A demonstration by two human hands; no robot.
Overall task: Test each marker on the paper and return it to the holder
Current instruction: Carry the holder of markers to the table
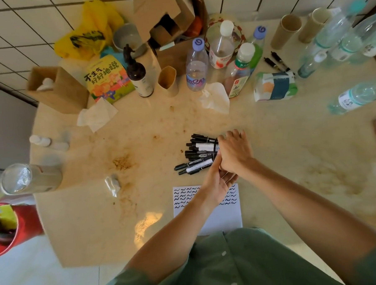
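Head: markers [197, 153] left of hands [227, 162]

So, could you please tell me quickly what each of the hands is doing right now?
Left hand: fingers straight, touching the markers that stick out of the holder.
Right hand: grips the tipped mesh holder.

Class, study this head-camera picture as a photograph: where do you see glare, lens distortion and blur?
Head view: a bright patch of glare lies on the table left of the paper; wide-angle distortion bends the wall tiles and the table edge into curves; the glass jar and red bucket at the left edge look soft and smeared, while the markers near the centre stay sharp.
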